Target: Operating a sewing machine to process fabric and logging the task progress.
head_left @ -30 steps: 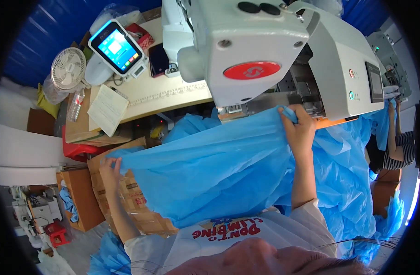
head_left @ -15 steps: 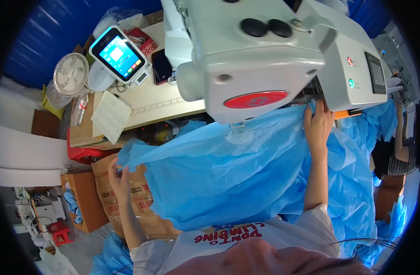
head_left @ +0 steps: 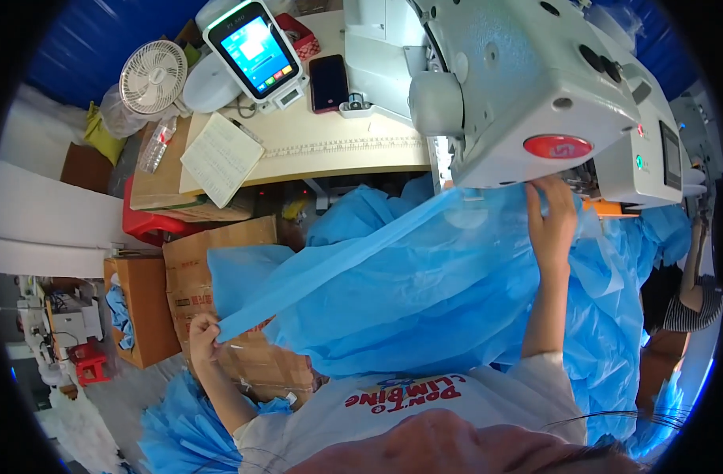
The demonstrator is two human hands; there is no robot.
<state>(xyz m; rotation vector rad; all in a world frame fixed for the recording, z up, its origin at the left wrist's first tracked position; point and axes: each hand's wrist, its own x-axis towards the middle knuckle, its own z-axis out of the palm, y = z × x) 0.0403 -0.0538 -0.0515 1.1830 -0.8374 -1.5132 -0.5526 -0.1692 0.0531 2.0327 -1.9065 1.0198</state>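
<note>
A thin blue fabric sheet (head_left: 393, 308) spreads across in front of me, with a folded strip (head_left: 338, 257) along its upper edge pulled taut on a slant. My left hand (head_left: 204, 335) is closed on the strip's lower left end, above a cardboard box. The strip's other end runs up under the head of a white sewing machine (head_left: 511, 126). At that machine head my right hand (head_left: 552, 217) grips the fabric close to the stitching area, fingers bent together. Its fingertips are partly hidden by the machine head, as is the needle.
On the table (head_left: 377, 154) are a screen (head_left: 255, 47), a phone (head_left: 328, 83), a notebook (head_left: 221, 158) and a fan (head_left: 153, 77). Cardboard boxes (head_left: 191, 253) and a red stool (head_left: 144, 225) stand below left. More blue fabric (head_left: 598, 340) heaps at right; a person (head_left: 689, 304) works beyond.
My left hand has moved down and drawn the fabric edge into a straight, slanted strip. The right hand stays at the machine head. The view has shifted, so the machine appears farther right.
</note>
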